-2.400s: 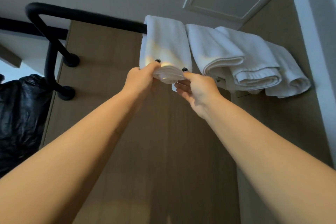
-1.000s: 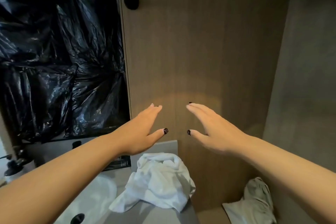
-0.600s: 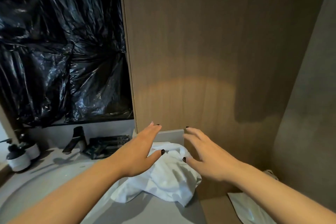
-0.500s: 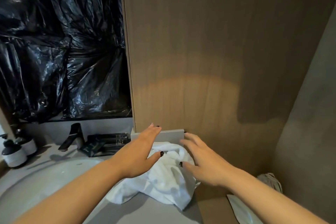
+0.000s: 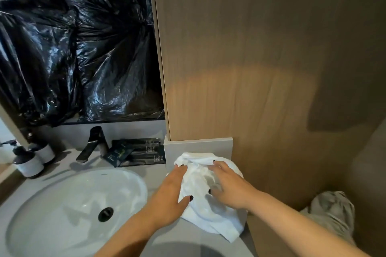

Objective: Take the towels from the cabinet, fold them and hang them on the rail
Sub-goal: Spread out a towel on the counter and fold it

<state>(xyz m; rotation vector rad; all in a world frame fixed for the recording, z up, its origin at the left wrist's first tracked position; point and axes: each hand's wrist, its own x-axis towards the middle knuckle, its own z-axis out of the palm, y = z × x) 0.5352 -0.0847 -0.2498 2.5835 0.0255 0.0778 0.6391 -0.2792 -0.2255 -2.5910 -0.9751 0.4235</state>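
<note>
Grey tabletop point(image 5: 133, 175) with a white sink point(image 5: 69, 210) meets a wood-panelled wall point(image 5: 261, 58). Both forearms reach forward over a crumpled white towel point(image 5: 206, 210) at the tabletop's right edge: the left hand point(image 5: 169, 196) and right hand point(image 5: 227, 188) rest on it with fingers spread, not gripping. Black plastic point(image 5: 73, 44) covers the mirror area.

A tall brown wood-grain wall panel point(image 5: 261, 58) fills the right and centre, with a warm patch of light across its lower part and a dark shadow to the right. Left of it, crumpled glossy black plastic sheeting point(image 5: 73, 44) covers the wall above the grey desk point(image 5: 183, 233). A white oval basin point(image 5: 69, 210) with a black drain is sunk into the desk, behind it a black angular tap point(image 5: 92, 144).
</note>
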